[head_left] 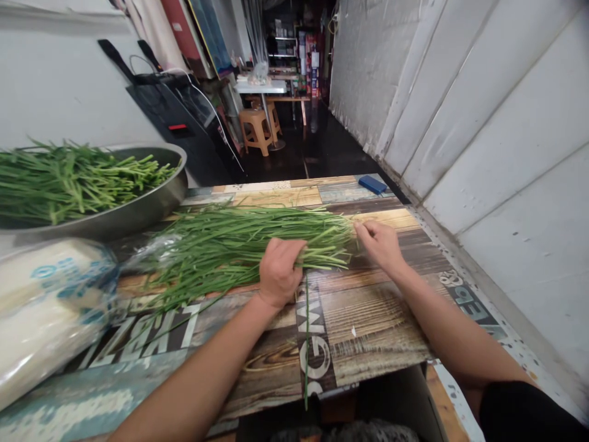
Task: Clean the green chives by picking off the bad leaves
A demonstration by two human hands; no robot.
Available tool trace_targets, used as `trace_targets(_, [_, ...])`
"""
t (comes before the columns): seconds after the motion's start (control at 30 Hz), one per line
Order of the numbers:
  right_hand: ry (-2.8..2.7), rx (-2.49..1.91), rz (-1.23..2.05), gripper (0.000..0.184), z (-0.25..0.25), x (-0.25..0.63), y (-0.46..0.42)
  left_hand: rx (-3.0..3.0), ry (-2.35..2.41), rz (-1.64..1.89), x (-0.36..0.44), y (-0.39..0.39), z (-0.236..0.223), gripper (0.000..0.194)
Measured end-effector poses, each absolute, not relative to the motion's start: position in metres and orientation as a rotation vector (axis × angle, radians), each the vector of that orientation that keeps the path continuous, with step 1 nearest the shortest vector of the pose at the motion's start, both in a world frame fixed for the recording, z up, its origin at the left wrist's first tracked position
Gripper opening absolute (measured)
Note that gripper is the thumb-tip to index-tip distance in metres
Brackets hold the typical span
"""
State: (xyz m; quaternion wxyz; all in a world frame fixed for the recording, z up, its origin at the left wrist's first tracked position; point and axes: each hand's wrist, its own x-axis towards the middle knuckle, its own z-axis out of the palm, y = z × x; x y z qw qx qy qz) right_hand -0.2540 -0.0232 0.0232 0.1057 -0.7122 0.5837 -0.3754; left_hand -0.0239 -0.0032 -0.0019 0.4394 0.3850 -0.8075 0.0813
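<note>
A loose heap of garlic chives (pixel 230 233) lies across the table, its pale cut ends to the right. My left hand (pixel 281 270) is closed around a few chives at the near side of the heap, their stems sticking out to its right. One long green blade hangs from below this hand toward the table's near edge. My right hand (pixel 378 242) is closed in a pinch at the pale ends, its fingertips touching them; exactly how many stems it grips is hidden.
At the left stands a metal basin (pixel 177 175) heaped with more chives. In front of it sits a clear plastic bag (pixel 50 307) of pale contents. A blue box (pixel 372 184) lies at the far right of the wood-patterned table (pixel 377 313). Beyond are stools (pixel 255 129) and a white wall.
</note>
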Motion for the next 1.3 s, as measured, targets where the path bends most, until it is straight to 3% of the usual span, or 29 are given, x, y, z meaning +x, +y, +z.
trace_targets(0.07, [1.724,-2.197,-0.944,0.043,0.020,-0.257,-0.024,1.042,-1.886,0.243,-0.025,-0.005,-0.002,0.023])
trace_targets(0.23, [1.416,-2.505,-0.595,0.010,0.007,-0.247,-0.022,1.199,-1.869,0.261,-0.026,-0.007,-0.003,0.024])
trace_targets(0.47, [1.147,-2.677,-0.687,0.028,0.001,-0.236,-0.021,1.218,-1.865,0.217,-0.025,-0.006,-0.004,0.024])
trace_targets(0.67, [1.133,-2.504,-0.819,0.018,-0.001,-0.231,-0.020,1.196,-1.937,0.134,-0.026,-0.007,-0.006,0.022])
trace_targets(0.9, [1.133,-1.906,-0.939,0.025,0.015,-0.238,-0.018,1.173,-2.040,-0.077,-0.026,-0.009,-0.008,0.022])
trace_targets(1.3, [1.226,-2.071,-0.994,0.024,0.008,-0.237,-0.020,1.063,-2.263,-0.162,-0.028,-0.008,-0.006,0.021])
